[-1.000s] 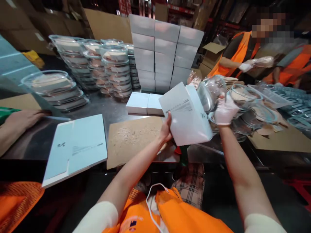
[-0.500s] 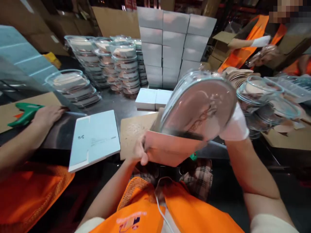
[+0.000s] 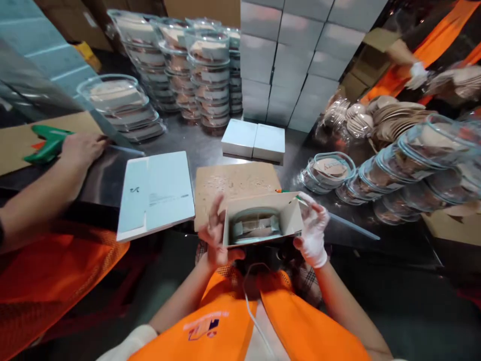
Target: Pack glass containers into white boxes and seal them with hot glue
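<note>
An open-topped cardboard box [image 3: 262,200], white inside, is held upright in front of my body. Inside it lies a set of oval clear glass dishes [image 3: 257,225] on edge, with rims and a paper band showing. My bare left hand [image 3: 215,238] is against the box's left end, fingers spread along it and thumb at the near side. At the right end, my white-gloved right hand [image 3: 313,230] grips the wall with fingers and thumb. Behind the box is a brown cardboard sheet [image 3: 236,175], and a bit of a green tool shows at the box's far edge.
A closed white box [image 3: 158,193] lies left, near a co-worker's hand [image 3: 80,150] and green glue gun [image 3: 50,143]. Stacked glass dishes [image 3: 210,75] and white boxes [image 3: 296,55] stand behind. More dishes [image 3: 330,170] and a glue stick [image 3: 353,225] are right.
The glass dishes, tilted above the box in my right hand before, are now down inside it. My right hand has moved to the box's right end, and the view has shifted.
</note>
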{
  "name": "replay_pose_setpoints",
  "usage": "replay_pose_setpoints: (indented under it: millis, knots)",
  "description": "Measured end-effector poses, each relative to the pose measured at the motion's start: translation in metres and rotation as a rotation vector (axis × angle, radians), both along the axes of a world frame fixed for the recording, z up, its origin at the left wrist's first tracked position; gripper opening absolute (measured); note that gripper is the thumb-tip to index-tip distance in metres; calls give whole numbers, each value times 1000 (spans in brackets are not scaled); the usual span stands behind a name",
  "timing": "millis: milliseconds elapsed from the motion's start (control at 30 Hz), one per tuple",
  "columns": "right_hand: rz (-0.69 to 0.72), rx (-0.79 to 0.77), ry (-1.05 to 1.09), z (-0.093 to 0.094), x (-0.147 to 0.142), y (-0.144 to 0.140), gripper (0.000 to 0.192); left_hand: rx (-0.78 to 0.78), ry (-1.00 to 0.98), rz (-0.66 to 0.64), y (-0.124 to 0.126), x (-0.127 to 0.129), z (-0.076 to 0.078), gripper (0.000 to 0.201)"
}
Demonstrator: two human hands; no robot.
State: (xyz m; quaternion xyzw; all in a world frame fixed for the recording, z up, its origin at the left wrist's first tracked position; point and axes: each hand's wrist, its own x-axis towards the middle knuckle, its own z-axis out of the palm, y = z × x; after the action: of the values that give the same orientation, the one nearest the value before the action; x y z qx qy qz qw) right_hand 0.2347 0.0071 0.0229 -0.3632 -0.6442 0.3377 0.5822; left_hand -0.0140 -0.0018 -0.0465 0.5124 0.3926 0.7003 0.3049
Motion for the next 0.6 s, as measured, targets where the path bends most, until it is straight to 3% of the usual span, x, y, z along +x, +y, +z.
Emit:
replay_pose_setpoints:
  millis: [100, 167, 233, 300, 367, 500, 533, 600]
  knots:
    - [111, -42, -117, 7, -22, 0, 74, 216, 129, -101, -5, -5, 11, 77]
    - [62, -112, -128, 13, -36, -4, 70, 237, 203, -75, -11, -4, 19, 61]
    - [-74, -161, -69, 18, -52, -8, 58, 169, 164, 17, -15, 0, 24, 51]
    - [-177, -192, 15, 22, -65, -12, 55, 158, 52, 126, -16, 4, 24, 66]
    - [-191, -247, 93, 27, -72, -12, 59, 214, 73, 176, -13, 2, 21, 74]
    - [-90, -391, 76, 32, -49, -9, 59, 312, 411, 128, -6, -18, 13, 57]
    - [-118, -408, 25, 31, -36, -9, 52, 310, 437, 132, -5, -23, 11, 55]
    - [-316, -433, -183, 27, -4, -8, 44, 286, 449, 151, -5, -29, 9, 57]
